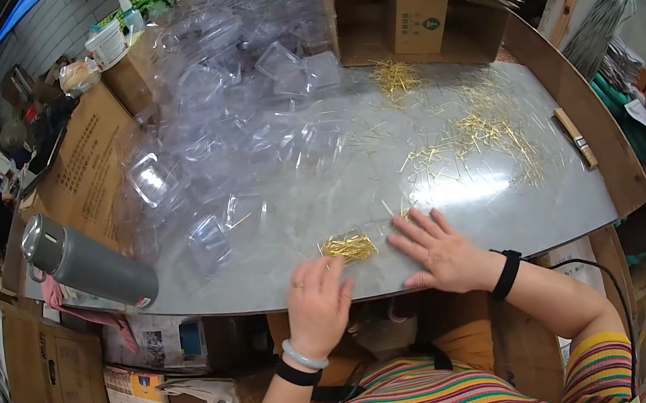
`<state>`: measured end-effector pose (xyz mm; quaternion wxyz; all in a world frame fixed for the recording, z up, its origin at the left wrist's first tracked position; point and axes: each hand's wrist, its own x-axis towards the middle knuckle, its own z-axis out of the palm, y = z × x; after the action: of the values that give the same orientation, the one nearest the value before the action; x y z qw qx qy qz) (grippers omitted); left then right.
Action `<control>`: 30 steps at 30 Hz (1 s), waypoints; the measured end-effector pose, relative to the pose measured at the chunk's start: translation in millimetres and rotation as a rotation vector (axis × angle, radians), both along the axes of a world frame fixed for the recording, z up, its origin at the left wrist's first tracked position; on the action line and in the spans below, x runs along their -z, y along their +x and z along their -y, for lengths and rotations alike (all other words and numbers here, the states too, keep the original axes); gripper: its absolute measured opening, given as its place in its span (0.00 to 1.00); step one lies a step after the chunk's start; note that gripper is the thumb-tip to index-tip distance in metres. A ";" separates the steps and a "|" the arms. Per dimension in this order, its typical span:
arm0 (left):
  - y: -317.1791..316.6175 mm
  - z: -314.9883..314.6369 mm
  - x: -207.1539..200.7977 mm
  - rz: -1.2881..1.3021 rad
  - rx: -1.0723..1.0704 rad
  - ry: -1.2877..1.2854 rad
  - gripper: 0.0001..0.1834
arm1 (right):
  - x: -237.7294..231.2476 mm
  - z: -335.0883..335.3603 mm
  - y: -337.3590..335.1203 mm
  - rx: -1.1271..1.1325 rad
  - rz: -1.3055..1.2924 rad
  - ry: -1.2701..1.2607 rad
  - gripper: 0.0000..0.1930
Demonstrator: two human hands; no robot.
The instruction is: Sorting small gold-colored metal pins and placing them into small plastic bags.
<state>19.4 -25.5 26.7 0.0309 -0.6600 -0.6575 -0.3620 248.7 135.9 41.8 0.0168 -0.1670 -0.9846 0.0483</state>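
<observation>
- Shows a compact bundle of thin gold wires (pixel 352 248), shiny and packed roughly lengthwise, near the close edge of the grey desk (pixel 322 193).
- Curls the left hand (pixel 319 298) with its back upward, fingers close together; cannot tell whether clamped on the bundle or merely touching.
- Spreads the right hand (pixel 438 254) palm down on the desk, fingers apart, elbow bent outward.
- Lies right at the left hand's fingertips, left of the right hand, between both.
- Leaves loose gold wires (pixel 490 138) scattered beyond the right hand, clear plastic boxes (pixel 283 67) heaped beyond the left.
</observation>
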 end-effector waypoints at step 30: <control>-6.2 -22.6 1.2 -0.244 -0.177 -0.139 0.32 | 22.7 23.4 -8.7 0.361 -0.599 -0.110 0.23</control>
<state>13.2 -3.0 25.5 0.0968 -0.6390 -0.7280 -0.2287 240.0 112.5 19.1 0.3043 -0.3172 -0.8865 0.1445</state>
